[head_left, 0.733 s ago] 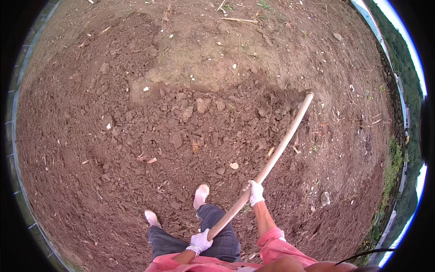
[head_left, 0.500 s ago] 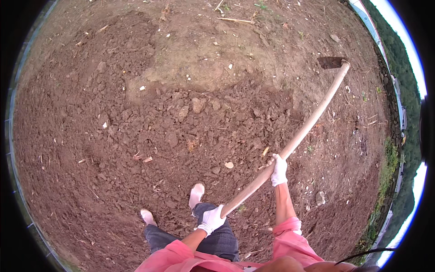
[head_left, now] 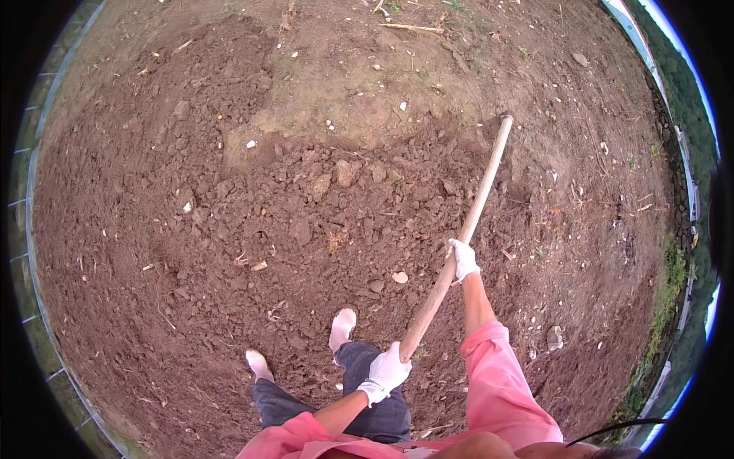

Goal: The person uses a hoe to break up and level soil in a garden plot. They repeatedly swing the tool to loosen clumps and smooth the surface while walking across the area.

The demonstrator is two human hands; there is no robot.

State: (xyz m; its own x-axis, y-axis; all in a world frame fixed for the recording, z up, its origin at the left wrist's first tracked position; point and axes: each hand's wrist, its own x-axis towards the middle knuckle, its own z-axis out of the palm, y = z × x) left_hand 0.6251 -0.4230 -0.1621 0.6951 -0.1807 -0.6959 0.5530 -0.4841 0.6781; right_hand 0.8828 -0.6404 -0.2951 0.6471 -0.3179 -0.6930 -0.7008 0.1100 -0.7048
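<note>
I hold a long wooden hoe handle [head_left: 478,203] with both hands, which wear white gloves. My left hand [head_left: 386,371] grips the near end of the handle, close to my knees. My right hand [head_left: 461,260] grips it farther up, about mid-shaft. The handle runs up and to the right, and its far end [head_left: 505,118] is sunk in the brown soil, so the blade is hidden. My sleeves are pink. My two feet in pale shoes [head_left: 342,327] stand on the loose earth below the handle.
Broken brown clods [head_left: 321,191] cover the middle ground. A paler, flatter unbroken patch [head_left: 359,84] lies beyond them. Small stones and dry sticks [head_left: 409,27] are scattered about. A fence or edging with grass [head_left: 673,260] curves along the right rim.
The hoe was raised to the right with its blade in the air half a second ago. Now it has come down and the head is buried in the soil ahead.
</note>
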